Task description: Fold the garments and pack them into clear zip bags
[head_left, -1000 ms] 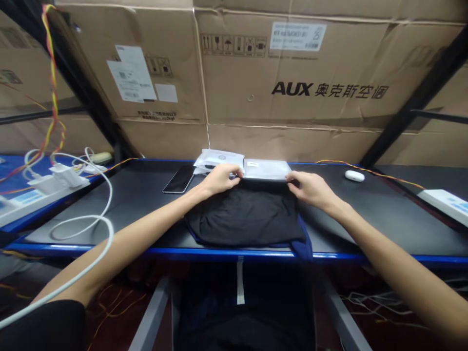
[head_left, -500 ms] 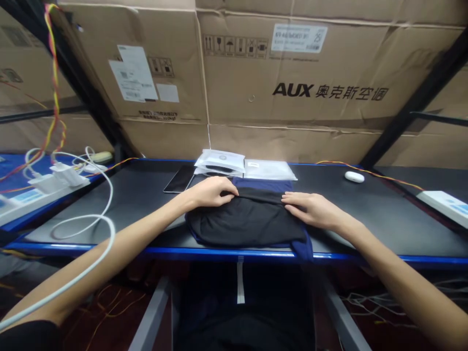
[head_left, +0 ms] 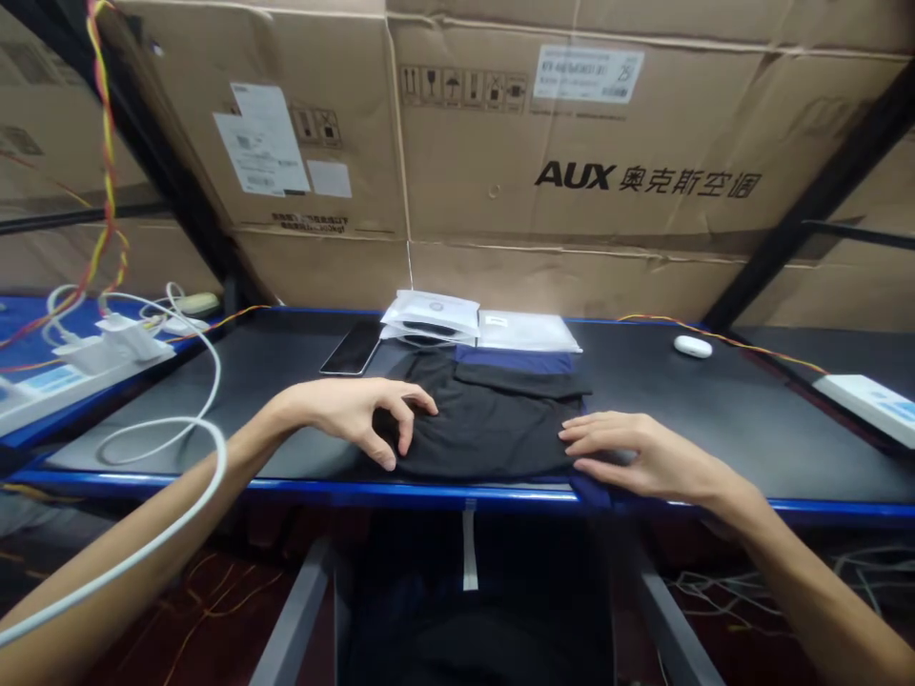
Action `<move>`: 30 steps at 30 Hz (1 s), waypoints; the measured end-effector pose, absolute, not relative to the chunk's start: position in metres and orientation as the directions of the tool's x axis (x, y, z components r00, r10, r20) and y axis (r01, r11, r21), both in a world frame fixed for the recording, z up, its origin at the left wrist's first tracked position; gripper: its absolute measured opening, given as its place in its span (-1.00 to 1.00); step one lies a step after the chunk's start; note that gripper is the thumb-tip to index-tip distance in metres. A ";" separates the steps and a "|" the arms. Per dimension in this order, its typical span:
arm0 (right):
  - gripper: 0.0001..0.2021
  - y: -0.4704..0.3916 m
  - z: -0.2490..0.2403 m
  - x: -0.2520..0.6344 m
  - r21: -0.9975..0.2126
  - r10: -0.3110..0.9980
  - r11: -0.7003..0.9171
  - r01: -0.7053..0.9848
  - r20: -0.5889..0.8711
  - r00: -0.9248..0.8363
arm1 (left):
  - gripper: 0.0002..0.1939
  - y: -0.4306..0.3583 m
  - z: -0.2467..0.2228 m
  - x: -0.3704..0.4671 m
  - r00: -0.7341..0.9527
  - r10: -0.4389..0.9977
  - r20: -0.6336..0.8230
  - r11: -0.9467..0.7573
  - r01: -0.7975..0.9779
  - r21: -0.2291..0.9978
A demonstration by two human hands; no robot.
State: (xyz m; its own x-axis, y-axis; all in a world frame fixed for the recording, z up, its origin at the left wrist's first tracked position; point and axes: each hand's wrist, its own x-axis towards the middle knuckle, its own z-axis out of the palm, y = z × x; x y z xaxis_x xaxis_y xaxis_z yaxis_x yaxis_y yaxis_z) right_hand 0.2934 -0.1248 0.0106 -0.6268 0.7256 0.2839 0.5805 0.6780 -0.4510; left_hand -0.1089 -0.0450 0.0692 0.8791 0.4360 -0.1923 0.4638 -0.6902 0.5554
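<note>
A folded piece of black cloth [head_left: 493, 433] lies near the front edge of the desk, with a turned-over band along its far side. Dark blue fabric [head_left: 515, 360] shows beyond it and at its front right corner. At the cloth's left side my left hand [head_left: 372, 412] is open, fingers curved and apart, the fingertips over the fabric; whether they touch it I cannot tell. My right hand [head_left: 636, 452] is open too, its fingers stretched out and resting at the cloth's right edge.
Behind the cloth are white packets [head_left: 433, 314] and a flat translucent packet [head_left: 527, 332]. A dark phone [head_left: 353, 349] lies to their left. A white earbud case [head_left: 693, 347] is on the right. Power strips [head_left: 78, 386] and a looping white cable [head_left: 215, 381] occupy the left; a cardboard box [head_left: 486, 205] stands behind.
Both hands have come off the cloth's far edge and moved nearer. My left hand has opened from its pinch and shifted left. The black cloth lies flatter, its far band folded over.
</note>
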 end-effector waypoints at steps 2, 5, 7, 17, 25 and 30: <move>-0.81 -0.125 0.013 0.294 -0.491 0.771 0.628 0.604 0.284 -0.570 | -0.88 -0.045 0.069 -0.110 0.875 0.453 -0.173 -0.683 0.465 0.563; -0.76 -0.121 0.020 0.294 -0.527 0.860 0.507 0.682 0.258 -0.439 | -0.80 -0.036 0.067 -0.109 0.826 0.555 -0.101 -0.631 0.497 0.595; -0.70 -0.114 0.022 0.294 -0.524 0.895 0.447 0.725 0.267 -0.358 | -0.73 -0.028 0.063 -0.108 0.738 0.675 -0.003 -0.601 0.551 0.579; -0.73 -0.078 0.005 0.291 -0.404 0.943 0.317 0.858 0.229 -0.241 | -0.67 -0.005 0.025 -0.098 0.485 0.862 0.149 -0.507 0.835 0.213; -0.70 -0.080 0.028 0.269 -0.178 0.883 0.359 0.916 0.382 -0.272 | -0.47 -0.011 0.038 -0.111 0.338 0.932 0.132 -0.359 0.913 0.193; -0.70 -0.075 0.028 0.229 -0.194 0.737 0.660 0.726 0.351 -0.577 | -0.30 -0.022 0.049 -0.115 0.239 0.971 0.003 -0.239 0.969 0.055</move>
